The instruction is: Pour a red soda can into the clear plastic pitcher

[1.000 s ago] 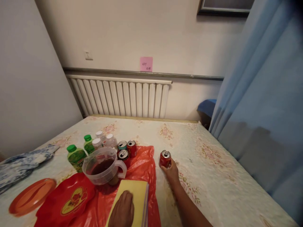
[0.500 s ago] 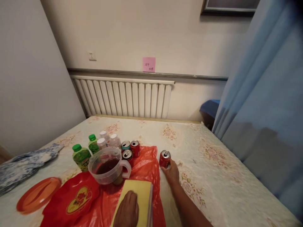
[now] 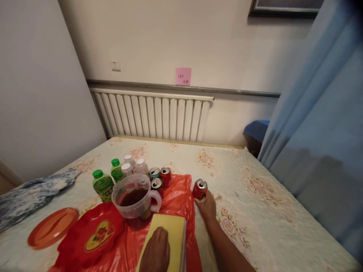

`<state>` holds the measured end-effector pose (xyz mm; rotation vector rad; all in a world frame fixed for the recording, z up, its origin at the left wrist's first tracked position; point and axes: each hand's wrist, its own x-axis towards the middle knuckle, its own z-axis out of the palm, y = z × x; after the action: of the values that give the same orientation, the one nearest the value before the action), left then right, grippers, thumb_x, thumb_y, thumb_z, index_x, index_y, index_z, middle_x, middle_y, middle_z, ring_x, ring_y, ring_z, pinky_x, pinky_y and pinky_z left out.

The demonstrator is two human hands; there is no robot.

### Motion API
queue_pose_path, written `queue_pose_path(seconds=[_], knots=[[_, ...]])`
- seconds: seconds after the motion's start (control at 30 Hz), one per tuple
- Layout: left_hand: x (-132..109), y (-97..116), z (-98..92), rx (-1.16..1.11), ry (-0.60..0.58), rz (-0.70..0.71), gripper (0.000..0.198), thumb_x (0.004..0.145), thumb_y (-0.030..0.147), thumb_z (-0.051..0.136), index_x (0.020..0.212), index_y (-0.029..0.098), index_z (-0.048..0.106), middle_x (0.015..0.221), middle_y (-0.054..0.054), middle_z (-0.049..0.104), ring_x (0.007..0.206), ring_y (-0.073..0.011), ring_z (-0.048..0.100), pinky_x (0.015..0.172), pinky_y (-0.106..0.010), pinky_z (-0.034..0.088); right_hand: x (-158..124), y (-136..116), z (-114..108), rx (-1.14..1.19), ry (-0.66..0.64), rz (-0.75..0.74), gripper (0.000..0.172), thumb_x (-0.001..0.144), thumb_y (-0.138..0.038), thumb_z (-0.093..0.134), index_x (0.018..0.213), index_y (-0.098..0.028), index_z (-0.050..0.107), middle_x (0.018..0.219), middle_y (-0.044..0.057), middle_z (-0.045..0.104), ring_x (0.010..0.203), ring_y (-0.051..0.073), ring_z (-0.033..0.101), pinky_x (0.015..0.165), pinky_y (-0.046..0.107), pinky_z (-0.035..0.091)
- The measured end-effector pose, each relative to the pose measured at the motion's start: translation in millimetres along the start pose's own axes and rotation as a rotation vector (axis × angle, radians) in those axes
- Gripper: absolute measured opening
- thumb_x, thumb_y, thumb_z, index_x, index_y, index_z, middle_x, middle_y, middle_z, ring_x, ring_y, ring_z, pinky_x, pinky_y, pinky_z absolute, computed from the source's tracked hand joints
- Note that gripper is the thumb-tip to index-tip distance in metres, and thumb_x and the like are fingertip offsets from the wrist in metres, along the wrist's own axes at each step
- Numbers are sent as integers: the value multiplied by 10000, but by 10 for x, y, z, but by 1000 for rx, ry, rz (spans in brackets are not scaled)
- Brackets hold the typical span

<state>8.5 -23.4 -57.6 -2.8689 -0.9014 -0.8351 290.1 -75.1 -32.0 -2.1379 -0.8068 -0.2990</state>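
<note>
In the head view, my right hand (image 3: 207, 206) wraps round a red drink can (image 3: 199, 190) on the flowered cloth, just right of the red plastic sheet (image 3: 177, 194). The can's top opening faces up. My left hand (image 3: 156, 249) lies flat on a yellow-covered stack of paper or book (image 3: 174, 232), palm down, fingers stretched forward. Beyond it stands a clear plastic jug (image 3: 132, 209) of dark liquid, its handle to the right. Behind the handle, a dark-topped can (image 3: 157, 186), a teal-topped can (image 3: 154, 173) and another red can (image 3: 166, 176) stand close together.
Green-capped bottles (image 3: 102, 187) and white-capped clear bottles (image 3: 141, 166) stand behind the jug. At the left lie a red scalloped tray (image 3: 73, 241), an orange plate (image 3: 53, 228) and blue-white fabric (image 3: 36, 196). A blue curtain (image 3: 317, 158) hangs at the right.
The whole scene sits slightly farther right in the picture, as the head has turned a little left. Both hands keep their places on the can and the yellow stack.
</note>
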Motion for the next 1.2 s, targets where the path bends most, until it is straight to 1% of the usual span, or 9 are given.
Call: queue_pose_path(seconds=[0.17,0.37,0.57,0.73,0.83,0.93,1.07,1.2], knots=[[22,20,-47,-18,-21,-9,188,893,163,406,1006,228,541,1028,-78,678,988,-224,665,873,-361,552,2,11,16,11,-1,8,469,678,-359,706,1104,-194,599,925,79,685,897,286,622,751,335,456],[22,20,-52,-9,-3,-6,203,886,153,403,1023,231,532,1035,-80,672,980,-221,662,866,-353,548,-1,16,35,29,8,-20,518,673,-338,696,1137,-138,582,1025,126,671,964,304,605,838,374,455],[20,25,-40,-28,30,-11,203,888,165,385,1009,240,531,1018,-73,673,957,-220,658,837,-344,541,-7,36,54,36,3,-23,588,669,-342,692,1191,-104,562,1078,162,658,992,322,598,878,410,451],[-1,19,-3,-5,55,-2,199,891,181,392,1014,236,538,1036,-73,669,972,-221,651,848,-347,534,-22,55,50,59,-11,-3,663,678,-352,674,1283,-133,515,1095,127,668,1003,303,610,882,393,460],[-7,13,10,16,30,-12,197,893,180,402,1027,234,535,1057,-72,661,993,-214,644,882,-348,529,-32,57,45,63,-19,27,683,678,-361,665,1303,-140,504,1050,113,683,967,301,625,845,386,474],[0,16,-1,16,-9,-17,192,894,177,406,1024,233,536,1049,-72,658,988,-213,643,889,-351,528,-35,50,38,69,-27,47,667,674,-357,666,1289,-148,516,1040,110,686,971,302,627,831,378,478],[34,38,-66,-8,-28,-11,188,890,165,410,1007,225,544,1029,-73,658,980,-218,644,895,-358,525,-34,41,27,82,-33,59,663,667,-349,670,1284,-160,519,1065,111,683,999,310,620,832,380,477],[69,68,-147,-40,-67,-32,175,888,157,408,969,227,546,982,-64,653,931,-213,646,851,-343,527,-34,45,23,106,-38,67,667,657,-352,678,1276,-156,526,1036,108,685,977,307,624,839,382,478]])
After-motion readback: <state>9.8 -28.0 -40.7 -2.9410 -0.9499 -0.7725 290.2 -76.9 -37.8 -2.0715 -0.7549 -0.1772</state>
